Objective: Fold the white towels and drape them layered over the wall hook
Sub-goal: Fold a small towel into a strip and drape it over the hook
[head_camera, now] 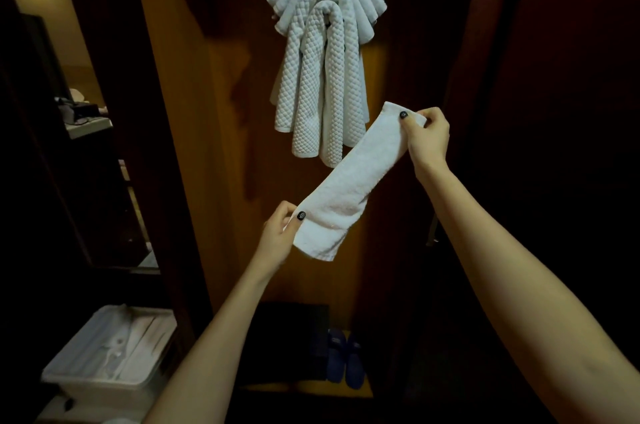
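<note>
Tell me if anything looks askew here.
The hung towels sit slightly lopsided: layered edges bunch unevenly at upper left, and lower ends hang at different lengths. The folded towel, held between left hand and right hand, looks tidy.

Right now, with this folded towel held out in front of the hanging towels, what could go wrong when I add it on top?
1. The left hand and right hand pinch only the ends of the folded towel, so its fold may sag open in the middle.
2. The hung towels lie several layers deep in a rounded mound, so another layer may slide off or drag them askew.
</note>
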